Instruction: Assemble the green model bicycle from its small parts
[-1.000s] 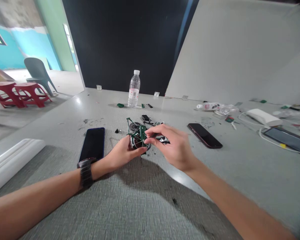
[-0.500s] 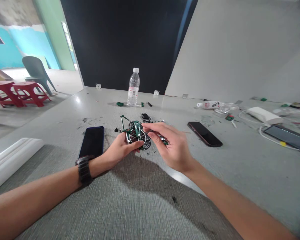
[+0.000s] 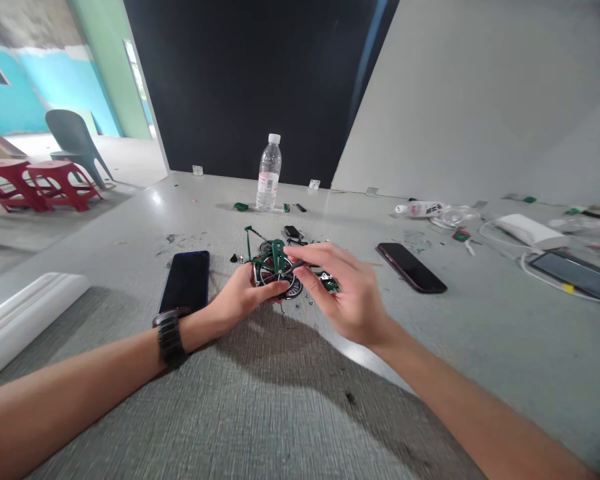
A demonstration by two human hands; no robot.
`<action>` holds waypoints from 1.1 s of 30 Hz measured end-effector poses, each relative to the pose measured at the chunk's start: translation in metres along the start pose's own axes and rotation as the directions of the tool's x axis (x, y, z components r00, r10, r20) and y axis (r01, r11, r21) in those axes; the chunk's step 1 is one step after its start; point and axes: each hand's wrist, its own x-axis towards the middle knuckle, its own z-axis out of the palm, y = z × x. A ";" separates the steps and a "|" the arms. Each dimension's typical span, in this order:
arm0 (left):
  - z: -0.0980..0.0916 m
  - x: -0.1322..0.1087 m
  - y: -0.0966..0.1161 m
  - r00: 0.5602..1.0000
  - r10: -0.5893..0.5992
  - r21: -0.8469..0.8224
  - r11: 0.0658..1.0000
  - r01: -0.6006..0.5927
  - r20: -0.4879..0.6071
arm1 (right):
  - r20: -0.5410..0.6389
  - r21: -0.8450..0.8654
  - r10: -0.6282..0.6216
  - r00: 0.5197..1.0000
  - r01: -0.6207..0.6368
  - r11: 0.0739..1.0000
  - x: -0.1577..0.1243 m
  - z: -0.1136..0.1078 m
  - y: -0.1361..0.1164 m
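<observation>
My left hand [image 3: 240,291] is closed on a small green model bicycle [image 3: 278,257], thumb pressed along its lower side near a spoked wheel [image 3: 267,272]. The frame of the model stands up to the left of my fingertips. On the right side of the model, my right hand [image 3: 341,288] is bent with thumb and index finger close together. A thin dark rod-like piece [image 3: 296,266] shows between these fingertips and points at the wheel; its exact kind is too small to tell. Loose small green and black parts [image 3: 329,280] lie behind my right hand, partly hidden.
One phone [image 3: 185,280] lies left of my hands, another phone [image 3: 411,268] to the right. A water bottle [image 3: 269,175] stands behind, near small green pieces [image 3: 241,207]. A white roll [image 3: 33,323] is at far left; a white box [image 3: 531,231] and a cabled device [image 3: 575,275] are at far right.
The green model has turned slightly in my left hand. A thin dark piece now shows between my right fingertips. The whole view has shifted a little.
</observation>
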 end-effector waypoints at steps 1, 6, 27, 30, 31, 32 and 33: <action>0.000 0.000 0.000 1.000 -0.003 0.004 1.000 0.003 -0.001 | -0.006 -0.009 -0.009 1.000 0.009 1.000 -0.001 0.000 0.000; 0.000 -0.001 0.002 1.000 -0.016 -0.005 1.000 0.016 0.014 | -0.014 0.005 -0.012 1.000 0.012 1.000 -0.003 0.001 0.001; 0.000 -0.002 0.002 0.998 0.050 -0.043 0.998 -0.048 0.032 | -0.060 0.016 -0.052 0.997 0.053 0.998 0.000 0.003 -0.002; 0.000 -0.001 0.002 0.998 0.032 -0.055 0.998 -0.029 0.048 | -0.085 0.048 -0.013 0.996 0.017 0.999 0.000 0.004 -0.001; 0.000 -0.001 0.001 0.998 0.028 -0.053 0.998 -0.025 0.048 | -0.079 0.056 -0.001 0.997 0.006 0.998 0.000 0.004 -0.002; 0.000 0.000 0.001 0.999 0.025 -0.051 0.998 -0.023 0.043 | -0.072 0.058 0.002 0.997 0.003 0.998 0.000 0.004 -0.002; 0.000 0.000 0.001 0.999 0.021 -0.049 0.999 -0.019 0.035 | -0.070 0.058 -0.005 0.998 0.009 0.998 0.000 0.004 -0.002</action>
